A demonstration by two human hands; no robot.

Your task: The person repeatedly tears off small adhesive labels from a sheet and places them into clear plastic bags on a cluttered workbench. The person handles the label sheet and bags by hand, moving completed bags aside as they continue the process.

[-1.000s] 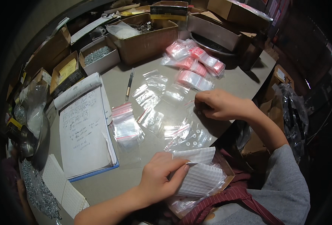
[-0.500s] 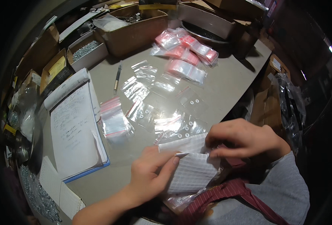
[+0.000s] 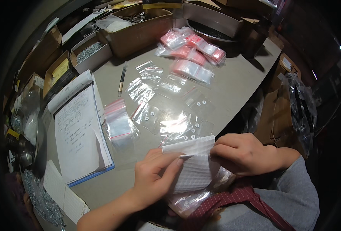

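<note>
A white sheet (image 3: 195, 177) with a faint grid of small rectangles, its top part folded over, is held up at the front edge of the table. My left hand (image 3: 157, 171) pinches its left side between thumb and fingers. At the sheet's right edge my right hand (image 3: 241, 154) is closed, fingertips pressed together on it. Below the sheet, near my lap, lies a clear plastic bag (image 3: 189, 200) with small white round pieces. Just beyond the sheet, small clear zip bags (image 3: 178, 125) hold white round pieces; what my right fingertips grip exactly is partly hidden.
Bundles of red-topped zip bags (image 3: 189, 50) lie at the back. Loose zip bags (image 3: 118, 117), a pen (image 3: 122, 81) and a written notepad (image 3: 76, 134) are to the left. Boxes of hardware (image 3: 135, 34) line the far edge; a bag of screws (image 3: 39, 198) sits at lower left.
My right hand has come down and in to the sheet's right edge, its fingers drawn closer together. The left hand keeps its pinch, and the sheet has tilted slightly.
</note>
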